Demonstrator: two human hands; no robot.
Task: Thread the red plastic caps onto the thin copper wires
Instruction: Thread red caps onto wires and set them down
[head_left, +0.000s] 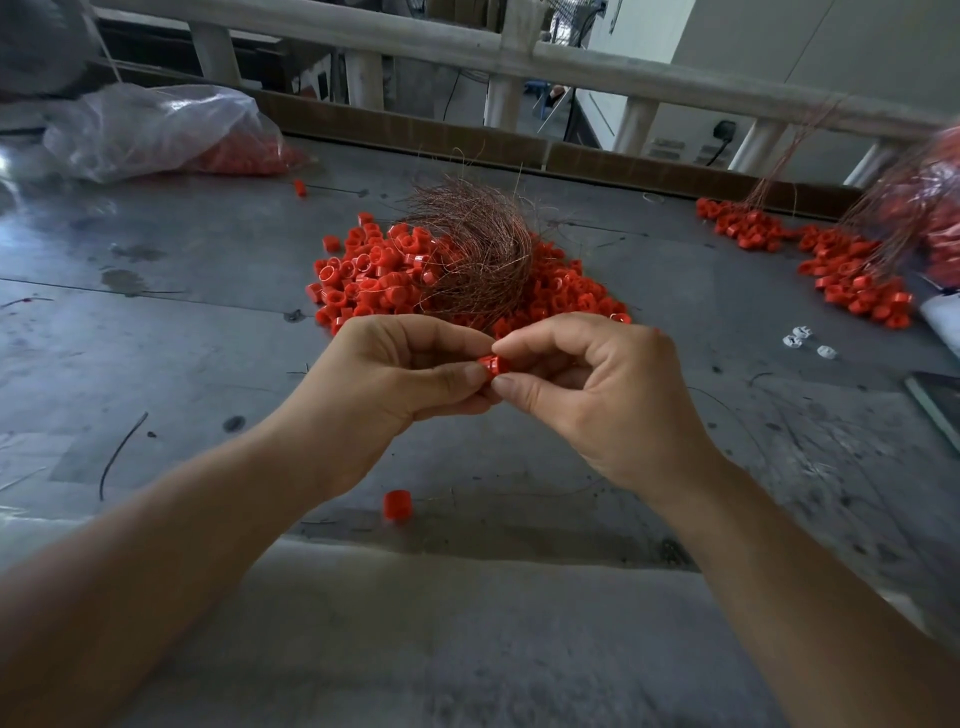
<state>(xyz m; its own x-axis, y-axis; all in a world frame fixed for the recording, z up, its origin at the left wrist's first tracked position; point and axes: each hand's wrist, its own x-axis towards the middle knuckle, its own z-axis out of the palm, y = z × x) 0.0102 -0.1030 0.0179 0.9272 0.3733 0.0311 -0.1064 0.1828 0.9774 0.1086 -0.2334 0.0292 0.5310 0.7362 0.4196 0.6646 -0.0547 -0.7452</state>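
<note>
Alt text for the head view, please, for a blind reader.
The left hand and right hand pinch one red cap together above a grey table. Behind them, a copper wire bundle lies on a pile of red caps.

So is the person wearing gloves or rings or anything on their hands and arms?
No. The left hand and right hand are bare: no gloves, rings or watch. The left forearm and right forearm are bare too, no sleeve in view. The thumbnails look short and unpainted.
</note>
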